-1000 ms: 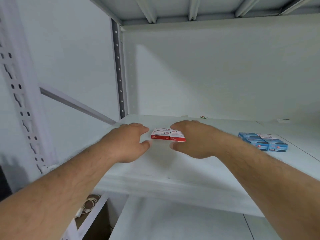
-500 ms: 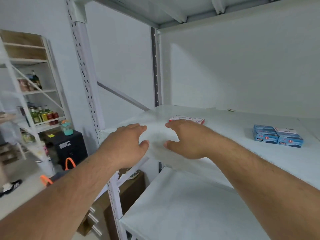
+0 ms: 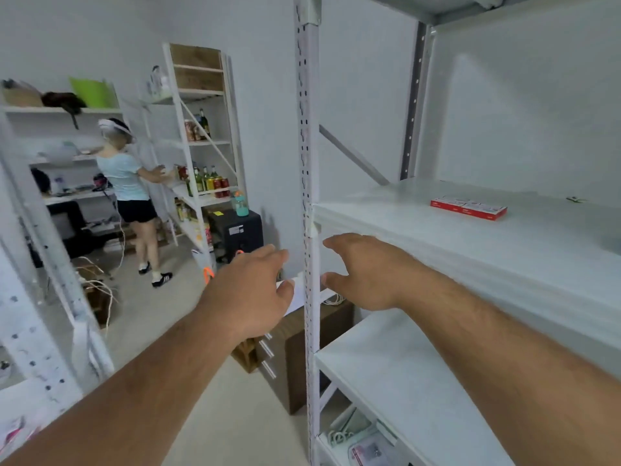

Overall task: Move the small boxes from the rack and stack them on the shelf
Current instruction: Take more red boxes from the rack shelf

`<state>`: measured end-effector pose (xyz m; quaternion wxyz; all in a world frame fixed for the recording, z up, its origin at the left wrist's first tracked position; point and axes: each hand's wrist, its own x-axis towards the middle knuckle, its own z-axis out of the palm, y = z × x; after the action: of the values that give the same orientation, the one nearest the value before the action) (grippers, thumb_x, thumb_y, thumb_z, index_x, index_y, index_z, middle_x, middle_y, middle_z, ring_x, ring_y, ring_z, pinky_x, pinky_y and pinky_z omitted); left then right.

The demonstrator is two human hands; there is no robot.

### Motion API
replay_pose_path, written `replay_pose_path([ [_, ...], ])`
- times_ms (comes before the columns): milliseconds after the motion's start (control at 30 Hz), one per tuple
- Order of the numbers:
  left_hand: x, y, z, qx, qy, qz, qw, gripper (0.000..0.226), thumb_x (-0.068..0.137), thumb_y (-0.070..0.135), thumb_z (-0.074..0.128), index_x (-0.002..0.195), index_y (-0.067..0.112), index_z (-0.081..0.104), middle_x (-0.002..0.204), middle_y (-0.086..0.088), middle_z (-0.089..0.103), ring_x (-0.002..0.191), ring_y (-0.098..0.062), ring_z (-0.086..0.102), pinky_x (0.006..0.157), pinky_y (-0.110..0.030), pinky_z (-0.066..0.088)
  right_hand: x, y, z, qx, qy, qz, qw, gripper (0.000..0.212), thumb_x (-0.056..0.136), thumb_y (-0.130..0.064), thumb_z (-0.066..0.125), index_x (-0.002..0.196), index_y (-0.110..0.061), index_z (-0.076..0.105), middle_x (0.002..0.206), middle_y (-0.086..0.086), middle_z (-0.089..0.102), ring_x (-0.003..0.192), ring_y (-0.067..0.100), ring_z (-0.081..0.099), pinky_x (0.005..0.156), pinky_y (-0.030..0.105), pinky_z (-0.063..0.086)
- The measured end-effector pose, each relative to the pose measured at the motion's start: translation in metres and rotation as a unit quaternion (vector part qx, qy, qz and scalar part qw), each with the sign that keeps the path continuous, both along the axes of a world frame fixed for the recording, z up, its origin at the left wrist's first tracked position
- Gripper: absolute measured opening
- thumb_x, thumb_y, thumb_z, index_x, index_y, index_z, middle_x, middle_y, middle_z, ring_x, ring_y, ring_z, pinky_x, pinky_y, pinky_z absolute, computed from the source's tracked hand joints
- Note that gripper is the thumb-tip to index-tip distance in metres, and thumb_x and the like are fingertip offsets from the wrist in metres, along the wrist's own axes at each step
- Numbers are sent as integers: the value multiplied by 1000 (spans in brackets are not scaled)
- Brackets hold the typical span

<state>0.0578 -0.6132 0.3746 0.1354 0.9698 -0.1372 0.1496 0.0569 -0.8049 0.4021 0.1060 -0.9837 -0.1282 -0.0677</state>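
Boxes (image 3: 468, 208) on shelf (image 3: 437, 237) | well beyond fingers (image 3: 339, 245) | both hands loose, empty

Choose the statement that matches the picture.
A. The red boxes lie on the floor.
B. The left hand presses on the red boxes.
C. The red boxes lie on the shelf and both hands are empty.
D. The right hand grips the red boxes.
C: the red boxes lie flat on the shelf, while the left hand and right hand hang open, apart from them.
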Motion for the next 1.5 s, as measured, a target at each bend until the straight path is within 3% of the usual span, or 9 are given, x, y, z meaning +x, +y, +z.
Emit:
replay_pose_path([
  [167, -61, 67, -42, -13, 31, 59, 998, 47, 94, 38, 46, 140, 28, 44, 140, 5, 47, 126, -23, 45, 100, -39, 43, -29, 68, -35, -13, 46, 64, 997, 62, 96, -44, 52, 153, -26, 32, 157, -3, 37, 139, 23, 41, 109, 41, 41],
  [333, -132, 134, -93, -10, 95, 144, 985, 55, 95, 45, 41, 147, 30, 34, 152, 5, 36, 135, -22, 39, 108, -39, 38, -65, 143, -73, -13, 89, 149, 985, 38, 94, -40, 55, 128, -23, 53, 129, 2, 59, 119, 26, 56, 96, 44, 50],
  [467, -188, 179, -124, -9, 125, 222, 967, 58, 95, 45, 42, 149, 30, 29, 158, 3, 28, 140, -24, 35, 113, -38, 33, -89, 203, -107, -26, 97, 233, 967, 50, 95, -46, 54, 135, -17, 47, 123, 2, 55, 116, 25, 53, 86, 35, 45],
  [600, -233, 206, -143, -20, 143, 305, 941, 55, 93, 42, 44, 146, 29, 35, 153, 2, 37, 135, -26, 41, 109, -39, 37, -113, 248, -132, -36, 120, 311, 942, 58, 98, -45, 50, 148, -18, 38, 150, 5, 44, 135, 27, 44, 106, 43, 42],
  [767, -270, 218, -155, -32, 171, 383, 907, 50, 90, 37, 48, 139, 25, 47, 142, -2, 50, 126, -26, 51, 100, -41, 47, -127, 278, -157, -43, 132, 366, 920, 63, 96, -45, 51, 151, -22, 33, 151, 2, 44, 135, 26, 45, 106, 44, 44],
  [867, -286, 221, -165, -23, 173, 416, 893, 41, 89, 36, 48, 128, 25, 52, 128, -2, 59, 114, -27, 58, 90, -40, 52, -127, 284, -172, -41, 142, 385, 911, 61, 95, -44, 52, 149, -20, 35, 148, 3, 46, 132, 26, 47, 104, 43, 45],
  [1067, -309, 226, -181, -28, 196, 466, 862, 53, 90, 43, 49, 140, 27, 43, 133, 3, 56, 118, -25, 55, 94, -39, 49, -129, 296, -196, -40, 162, 404, 899, 54, 93, -47, 53, 138, -19, 46, 136, 4, 54, 121, 27, 55, 96, 42, 50],
  [1200, -314, 248, -191, -36, 190, 481, 855, 52, 90, 44, 50, 138, 26, 45, 119, 2, 63, 109, -23, 59, 85, -35, 51, -128, 313, -206, -46, 166, 409, 896, 52, 91, -49, 51, 134, -20, 46, 132, 3, 55, 117, 27, 56, 92, 41, 52],
  [1500, -301, 327, -215, -72, 191, 462, 863, 55, 91, 43, 51, 142, 23, 42, 132, -2, 58, 119, -26, 57, 95, -37, 50, -117, 382, -218, -64, 195, 374, 904, 55, 93, -45, 55, 141, -21, 42, 135, 2, 53, 118, 25, 56, 94, 42, 52],
])
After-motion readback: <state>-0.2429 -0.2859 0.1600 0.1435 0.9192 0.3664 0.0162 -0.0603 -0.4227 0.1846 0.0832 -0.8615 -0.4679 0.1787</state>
